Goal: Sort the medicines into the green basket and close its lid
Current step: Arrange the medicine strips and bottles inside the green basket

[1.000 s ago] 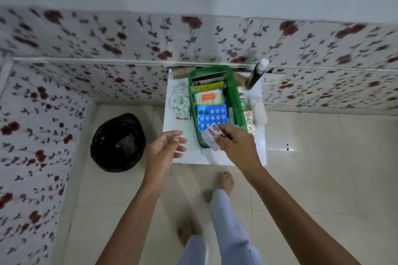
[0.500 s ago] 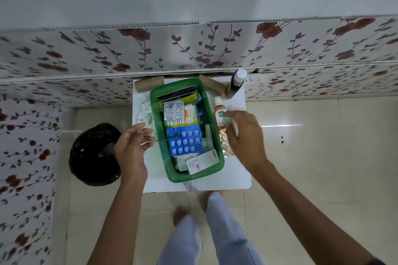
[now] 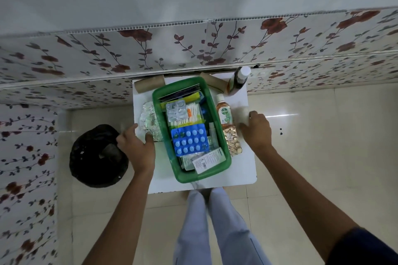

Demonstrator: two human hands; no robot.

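While a person stands over a small white square table (image 3: 163, 180), an open green plastic basket (image 3: 224, 153) sits in its middle, packed with medicines.

The left hand (image 3: 137, 148) rests beside the basket, fingers spread, thumb touching crumpled silver foil strips (image 3: 148, 120). The right hand (image 3: 257, 130) lies at the table's right edge; whether its fingers hold anything cannot be told. A blue blister pack (image 3: 190, 141) lies inside; an orange antiseptic bottle (image 3: 224, 114) and gold tablet strip (image 3: 232, 141) lie just outside.
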